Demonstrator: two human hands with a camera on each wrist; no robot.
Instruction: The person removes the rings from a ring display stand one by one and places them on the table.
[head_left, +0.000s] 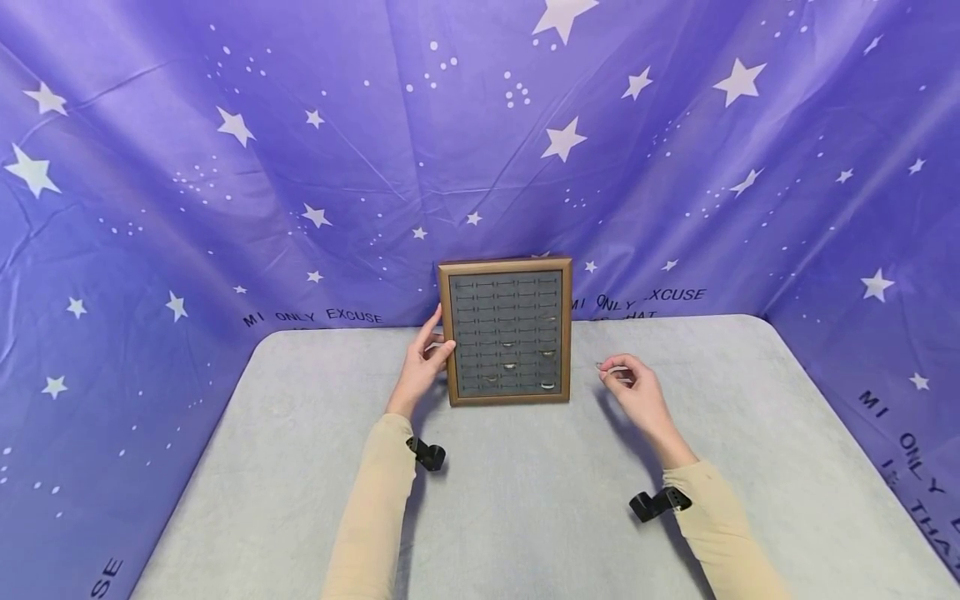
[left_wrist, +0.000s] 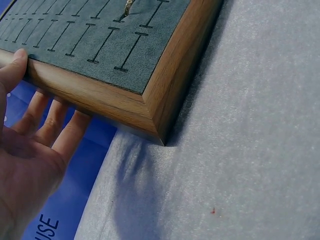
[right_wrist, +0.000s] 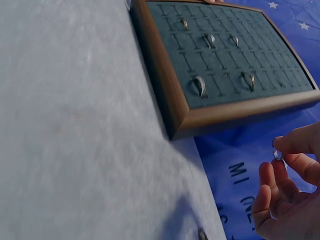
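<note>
While both sleeved forearms are reaching out over the grey table [head_left: 525, 500], the right hand [head_left: 637, 392] is pinching a small silver ring [right_wrist: 277, 155] between thumb and fingertips, just right of the ring display tray [head_left: 506, 333]. Farther left, the left hand [head_left: 420, 367] is gripping the tray's left wooden edge, thumb on the front, fingers behind. Several rings [right_wrist: 200, 86] are sitting in the slots.

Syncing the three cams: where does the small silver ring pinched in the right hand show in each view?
Head: small silver ring at the right hand fingertips, right of the wooden-framed grey slotted ring tray.
Left wrist: not in view; only a tray corner and the left hand gripping its edge.
Right wrist: ring at the right edge, pinched below the tray.
Shared landmark: the tray's wooden frame.
</note>
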